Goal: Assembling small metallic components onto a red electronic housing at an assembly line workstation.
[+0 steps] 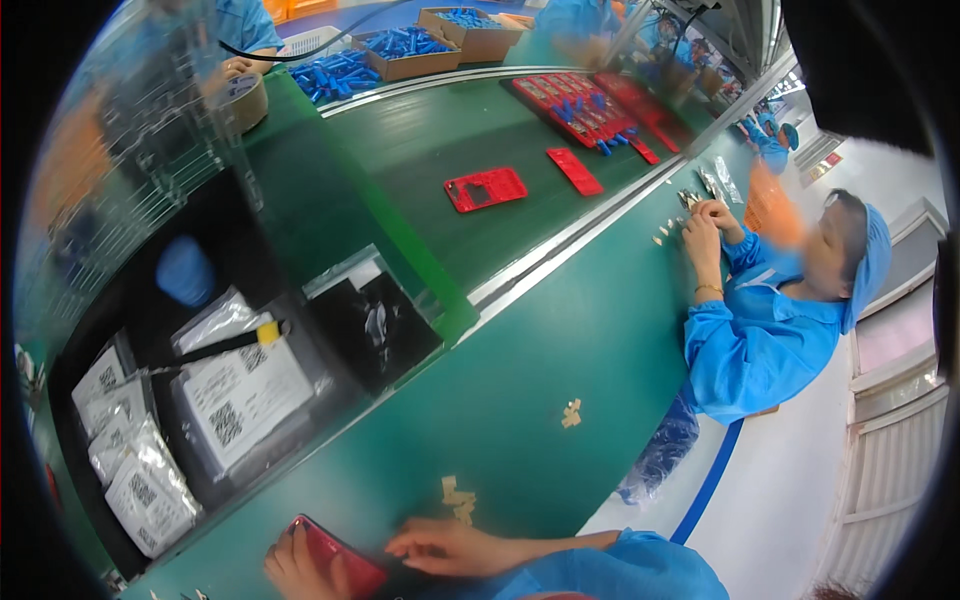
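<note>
At the lower edge, my left hand (300, 568) is closed around a red phone-shaped shell (345, 562), with its fingers over the left side. My right hand (448, 545) is just right of the shell and apart from it. Its fingers are bent in toward each other. Anything small between them is too hard to make out. Beyond my right hand, a few small cream-coloured pieces (458, 497) lie on the green table (520, 370). A second little cluster of cream pieces (571, 413) lies farther right.
On the left, a black tray (290, 480) holds bagged labels. Red rectangular shells (486, 189) lie on the green conveyor (410, 130), with a red tray (575, 108) of blue parts. Boxes of blue cylinders (405, 45) stand behind. A co-worker in blue (765, 345) handles small pieces at right.
</note>
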`<control>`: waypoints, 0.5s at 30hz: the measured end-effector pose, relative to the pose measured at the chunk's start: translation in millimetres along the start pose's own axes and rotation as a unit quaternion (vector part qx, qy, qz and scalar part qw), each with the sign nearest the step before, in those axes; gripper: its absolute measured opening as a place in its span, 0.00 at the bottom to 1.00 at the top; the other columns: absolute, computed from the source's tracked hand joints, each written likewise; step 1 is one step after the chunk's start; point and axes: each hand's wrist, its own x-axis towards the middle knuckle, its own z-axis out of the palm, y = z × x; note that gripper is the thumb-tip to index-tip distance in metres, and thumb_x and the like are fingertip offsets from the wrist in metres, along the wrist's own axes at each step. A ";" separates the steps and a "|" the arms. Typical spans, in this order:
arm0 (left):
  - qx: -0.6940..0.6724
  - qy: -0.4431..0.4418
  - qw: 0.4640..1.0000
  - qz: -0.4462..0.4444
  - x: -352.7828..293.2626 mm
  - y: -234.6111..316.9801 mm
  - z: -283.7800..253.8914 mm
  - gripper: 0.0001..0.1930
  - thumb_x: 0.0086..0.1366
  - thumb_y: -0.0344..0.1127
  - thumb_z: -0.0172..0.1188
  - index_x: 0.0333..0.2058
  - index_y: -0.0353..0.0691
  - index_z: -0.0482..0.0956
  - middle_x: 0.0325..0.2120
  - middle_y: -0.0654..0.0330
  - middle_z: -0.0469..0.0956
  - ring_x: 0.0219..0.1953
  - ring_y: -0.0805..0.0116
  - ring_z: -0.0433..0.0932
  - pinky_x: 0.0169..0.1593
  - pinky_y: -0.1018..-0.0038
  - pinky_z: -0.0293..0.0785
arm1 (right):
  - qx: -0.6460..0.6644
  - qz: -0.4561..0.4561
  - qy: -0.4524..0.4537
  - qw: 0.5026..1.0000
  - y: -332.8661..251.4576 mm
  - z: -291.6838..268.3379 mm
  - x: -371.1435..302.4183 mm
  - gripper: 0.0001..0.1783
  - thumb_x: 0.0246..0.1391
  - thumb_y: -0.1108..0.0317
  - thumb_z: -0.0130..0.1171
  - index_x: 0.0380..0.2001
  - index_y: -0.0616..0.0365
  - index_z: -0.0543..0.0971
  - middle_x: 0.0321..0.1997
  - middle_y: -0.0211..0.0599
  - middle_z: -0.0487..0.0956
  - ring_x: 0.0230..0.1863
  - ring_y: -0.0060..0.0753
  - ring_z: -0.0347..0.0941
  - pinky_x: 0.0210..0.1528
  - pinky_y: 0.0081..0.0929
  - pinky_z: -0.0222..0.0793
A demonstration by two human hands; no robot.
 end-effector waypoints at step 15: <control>0.077 -0.001 0.997 -0.016 3.2 3.4 13.1 0.24 0.63 0.46 0.56 0.55 0.41 0.71 0.47 0.52 0.70 0.42 0.52 0.69 0.44 0.57 0.67 | 0.200 0.086 -0.024 0.976 17.9 -13.8 -2.1 0.17 0.65 0.62 0.47 0.50 0.63 0.72 0.46 0.33 0.74 0.47 0.23 0.69 0.48 0.22 0.64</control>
